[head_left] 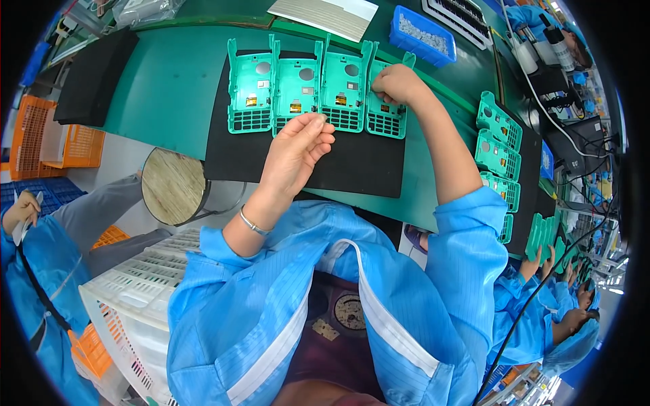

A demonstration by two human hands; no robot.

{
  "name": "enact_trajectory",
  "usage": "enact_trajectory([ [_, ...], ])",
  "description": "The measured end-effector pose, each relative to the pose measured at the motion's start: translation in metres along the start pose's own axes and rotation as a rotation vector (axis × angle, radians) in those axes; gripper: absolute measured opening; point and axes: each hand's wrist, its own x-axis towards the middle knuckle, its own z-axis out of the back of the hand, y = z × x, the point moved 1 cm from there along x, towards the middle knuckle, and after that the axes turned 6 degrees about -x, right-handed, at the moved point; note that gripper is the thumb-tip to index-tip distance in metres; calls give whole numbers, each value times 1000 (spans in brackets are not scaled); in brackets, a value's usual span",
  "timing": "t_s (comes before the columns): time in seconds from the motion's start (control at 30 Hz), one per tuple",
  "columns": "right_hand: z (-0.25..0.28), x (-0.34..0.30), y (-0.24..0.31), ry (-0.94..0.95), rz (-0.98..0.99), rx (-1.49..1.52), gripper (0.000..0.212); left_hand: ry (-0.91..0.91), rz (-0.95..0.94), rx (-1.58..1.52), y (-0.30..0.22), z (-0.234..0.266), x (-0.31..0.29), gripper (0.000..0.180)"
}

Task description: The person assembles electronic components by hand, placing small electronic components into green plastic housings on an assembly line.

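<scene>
Several green plastic housings (250, 84) lie in a row on a black mat (305, 166), each with a grille at its near end and a round grey patch higher up. My right hand (399, 84) is over the rightmost housing (387, 124), fingertips pinched together at its inner face and covering part of it. Just in front of the middle housings, my left hand (298, 145) is raised with thumb and index finger pressed together. Whatever either pinch holds is too small or hidden to make out.
A blue bin (414, 53) of small clear pieces stands at the back, beside a pale sheet (325, 15). More green housings (499, 159) line the right side, where co-workers' hands work. At left are a round stool (174, 186), a white crate (135, 284) and a seated person.
</scene>
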Motion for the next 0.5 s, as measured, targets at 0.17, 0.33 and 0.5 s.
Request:
enact_trajectory([
  [0.17, -9, -8, -2, -268, 58, -176, 25, 27, 14, -46, 4, -5, 4, 17],
  [0.33, -24, -30, -1, -339, 88, -123, 24, -10, 6, -105, 2, 1, 6, 16],
  [0.5, -49, -48, -15, -691, 401, -175, 21, -13, -50, -135, -2, 3, 9, 17],
])
